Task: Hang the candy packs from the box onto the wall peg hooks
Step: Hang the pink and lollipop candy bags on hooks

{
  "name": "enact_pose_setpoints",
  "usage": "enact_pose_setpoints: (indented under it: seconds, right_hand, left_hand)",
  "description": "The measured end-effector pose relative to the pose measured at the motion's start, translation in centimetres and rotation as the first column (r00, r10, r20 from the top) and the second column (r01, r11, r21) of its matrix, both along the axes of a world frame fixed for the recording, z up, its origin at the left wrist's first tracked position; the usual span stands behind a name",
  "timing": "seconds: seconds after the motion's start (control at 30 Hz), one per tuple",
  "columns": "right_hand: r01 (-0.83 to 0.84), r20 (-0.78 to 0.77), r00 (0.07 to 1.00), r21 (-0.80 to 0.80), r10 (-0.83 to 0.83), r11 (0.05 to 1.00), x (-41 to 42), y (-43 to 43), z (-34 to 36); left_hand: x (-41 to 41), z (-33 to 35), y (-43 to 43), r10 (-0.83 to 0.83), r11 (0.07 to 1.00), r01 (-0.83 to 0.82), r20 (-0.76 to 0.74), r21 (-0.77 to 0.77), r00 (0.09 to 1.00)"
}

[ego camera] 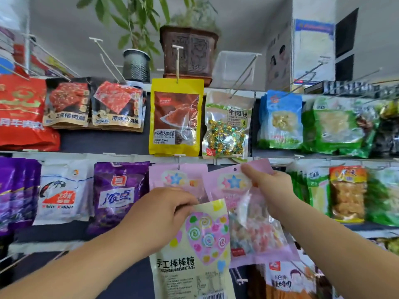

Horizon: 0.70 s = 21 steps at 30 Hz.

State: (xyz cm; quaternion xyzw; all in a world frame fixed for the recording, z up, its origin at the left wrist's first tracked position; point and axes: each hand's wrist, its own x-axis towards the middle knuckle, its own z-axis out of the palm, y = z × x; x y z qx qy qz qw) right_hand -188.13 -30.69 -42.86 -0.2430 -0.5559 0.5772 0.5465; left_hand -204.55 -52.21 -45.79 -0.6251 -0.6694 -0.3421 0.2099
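My right hand [268, 188] pinches the top of a pink candy pack [248, 214] with a star logo, holding it tilted just below a peg hook [216, 161] on the second row. Its hang hole sits a little under and to the right of the hook's tip. My left hand [159, 214] grips the upper edge of a pale yellow lollipop pack [194, 255] printed with a swirl-filled heart, held lower and in front. Another pink star pack [177, 178] hangs on the hook to the left, partly behind my left hand. The box is out of view.
The wall holds rows of hung snack packs: a yellow pack [176, 117], a clear candy bag [226, 126], purple packs [118, 195], green packs [336, 126]. Bare hooks [103, 55] jut out at the top. Potted plants [187, 52] stand on the top shelf.
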Motion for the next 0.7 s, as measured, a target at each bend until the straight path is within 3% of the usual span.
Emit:
enact_pose_setpoints:
  seconds: [0.2, 0.43, 0.7]
  right_hand:
    - [-0.122, 0.025, 0.992, 0.022, 0.121, 0.992, -1.9, 0.9, -0.5]
    - [-0.295, -0.043, 0.953, 0.079, 0.299, 0.952, -8.4, -2.2, -0.5]
    - [-0.255, -0.073, 0.964, 0.026, 0.256, 0.967, -14.7, -3.8, -1.1]
  left_hand:
    - [-0.6, 0.5, 2.1, -0.062, 0.998, 0.061, 0.027, 0.029, 0.998]
    - [-4.1, 0.3, -1.7, 0.049, 0.997, -0.054, 0.081, 0.06, 0.995]
    - [-6.0, 0.2, -5.3, 0.083, 0.994, -0.09, 0.1, 0.061, 0.992]
